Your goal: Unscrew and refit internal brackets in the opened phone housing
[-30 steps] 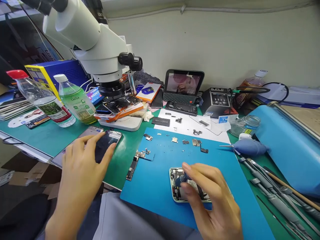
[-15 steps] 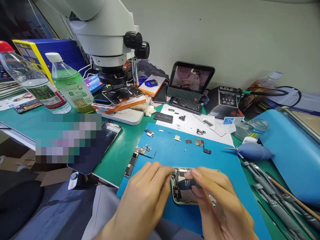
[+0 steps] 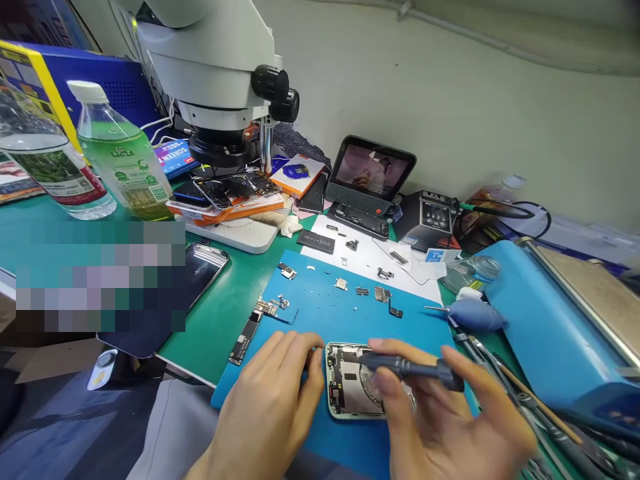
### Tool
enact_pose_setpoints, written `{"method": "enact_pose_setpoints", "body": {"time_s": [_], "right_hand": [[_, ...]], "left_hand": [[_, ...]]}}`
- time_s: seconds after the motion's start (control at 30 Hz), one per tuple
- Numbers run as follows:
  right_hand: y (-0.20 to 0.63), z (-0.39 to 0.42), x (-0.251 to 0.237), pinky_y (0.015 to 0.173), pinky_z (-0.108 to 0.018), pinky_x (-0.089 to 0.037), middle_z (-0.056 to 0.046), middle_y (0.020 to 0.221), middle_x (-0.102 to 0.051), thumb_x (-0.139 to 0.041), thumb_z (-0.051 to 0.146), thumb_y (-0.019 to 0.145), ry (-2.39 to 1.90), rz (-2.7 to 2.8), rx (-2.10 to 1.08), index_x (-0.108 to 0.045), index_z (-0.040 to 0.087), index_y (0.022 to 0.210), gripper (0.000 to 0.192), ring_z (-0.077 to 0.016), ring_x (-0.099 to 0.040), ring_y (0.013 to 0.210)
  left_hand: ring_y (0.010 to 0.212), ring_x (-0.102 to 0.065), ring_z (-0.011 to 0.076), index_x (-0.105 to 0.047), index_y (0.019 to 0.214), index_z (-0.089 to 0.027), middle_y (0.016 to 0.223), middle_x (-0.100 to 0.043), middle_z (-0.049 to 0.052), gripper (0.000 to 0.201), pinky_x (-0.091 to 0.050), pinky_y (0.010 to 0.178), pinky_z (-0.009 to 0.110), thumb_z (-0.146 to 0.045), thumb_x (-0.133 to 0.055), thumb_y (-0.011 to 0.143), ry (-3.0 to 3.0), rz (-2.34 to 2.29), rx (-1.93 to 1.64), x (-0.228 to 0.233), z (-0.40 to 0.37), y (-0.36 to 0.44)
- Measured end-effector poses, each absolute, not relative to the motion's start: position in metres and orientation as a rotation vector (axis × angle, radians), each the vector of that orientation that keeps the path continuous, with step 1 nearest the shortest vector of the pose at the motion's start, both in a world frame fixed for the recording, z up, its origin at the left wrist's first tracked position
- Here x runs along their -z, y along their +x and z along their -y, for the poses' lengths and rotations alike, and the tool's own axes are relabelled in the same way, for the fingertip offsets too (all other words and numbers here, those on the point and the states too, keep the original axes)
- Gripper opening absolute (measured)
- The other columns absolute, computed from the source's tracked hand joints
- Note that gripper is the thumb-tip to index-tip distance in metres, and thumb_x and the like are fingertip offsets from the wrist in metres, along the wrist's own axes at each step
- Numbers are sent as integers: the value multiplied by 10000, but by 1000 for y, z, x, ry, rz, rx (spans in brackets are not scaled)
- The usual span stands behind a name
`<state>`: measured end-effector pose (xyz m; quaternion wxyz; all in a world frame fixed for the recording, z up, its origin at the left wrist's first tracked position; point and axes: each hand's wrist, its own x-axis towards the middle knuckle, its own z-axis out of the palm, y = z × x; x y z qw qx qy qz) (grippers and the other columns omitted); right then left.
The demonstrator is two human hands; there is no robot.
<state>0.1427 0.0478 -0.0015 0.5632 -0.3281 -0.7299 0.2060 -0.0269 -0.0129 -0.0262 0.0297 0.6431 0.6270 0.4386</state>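
Observation:
An opened phone housing (image 3: 350, 387) lies on the blue work mat (image 3: 325, 313), its inner parts showing. My left hand (image 3: 270, 407) rests against its left edge with the fingers curled on the frame. My right hand (image 3: 445, 420) holds a dark screwdriver (image 3: 410, 365) nearly level above the housing, its tip pointing left over the top edge. Small brackets and screws (image 3: 375, 292) are spread across the far part of the mat. A logic board (image 3: 243, 339) lies at the mat's left edge.
A white microscope (image 3: 220, 73) stands at the back left over a stack of phones (image 3: 225, 197). Two bottles (image 3: 120, 160) stand at the left. A dark phone (image 3: 200, 267), a small screen (image 3: 373, 170), a blue blower (image 3: 473, 315) and several tools (image 3: 540, 400) surround the mat.
My left hand left the dark phone and came to the housing's left edge. My right hand lifted the screwdriver to lie nearly level. The view shifted slightly to the left.

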Motion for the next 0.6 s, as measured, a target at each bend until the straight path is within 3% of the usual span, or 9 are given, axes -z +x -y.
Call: {"method": "enact_pose_setpoints", "body": {"time_s": [0.1,0.2,0.33,0.6], "right_hand": [[138,-58,-5,811,-299,-741,-71,1134,-868,-796,81,965,-839,1664,-613,-562,261,1476,590,-230,-875,993],[133,-66,-3,795,-250,-731,-100,1209,-857,-786,248,1018,-953,1722,-709,-633,255,1419,429,-227,-873,1021],[129,-69,4,834,-293,-737,-85,1278,-837,-728,369,1072,-1087,1737,-829,-700,281,1309,255,-235,-870,1027],[127,-68,4,942,-355,-721,-77,1339,-816,-720,468,1068,-1171,1692,-955,-704,317,1291,269,-247,-848,1101]], "left_hand": [[725,-644,204,-578,1077,-246,852,-683,-23,151,-497,690,346,-126,-507,1134,1971,-1947,-1379,27,13,-26],[716,-640,202,-569,1049,-249,838,-675,-25,168,-491,675,337,-120,-493,1125,1954,-1946,-1404,27,13,-26],[701,-644,175,-568,1003,-260,806,-660,-49,201,-487,647,299,-115,-482,1112,1892,-1922,-1430,25,12,-30],[701,-646,142,-621,1003,-267,811,-670,-60,214,-486,648,267,-160,-482,1125,1740,-1810,-1469,28,14,-34]]}}
